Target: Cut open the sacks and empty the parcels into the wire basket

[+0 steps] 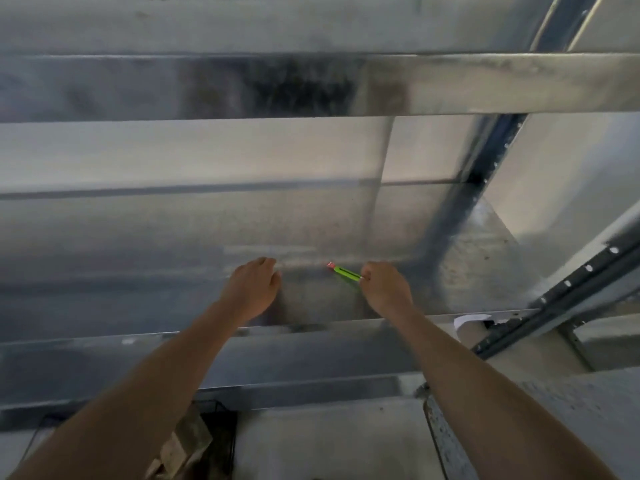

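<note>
Wire basket [227, 427] sits bottom left; right hand [386, 289] pinches the green cutter [346, 272], left hand [251, 289] is loose and empty, so I'd aim the blade away.

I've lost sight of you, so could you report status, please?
Right hand holds green cutter. Left hand empty over metal shelf. Wire basket below.

Broad grey galvanised sheet-metal shelf [156, 237] of a storage rack, its surface dulled and streaked. A flat horizontal metal beam [485, 84] crosses above. Dark perforated steel uprights stand at the rear [485, 168] and at the near right [568, 289]. A pale grey surface [329, 445] lies below. Diffuse light, soft reflections.
</note>
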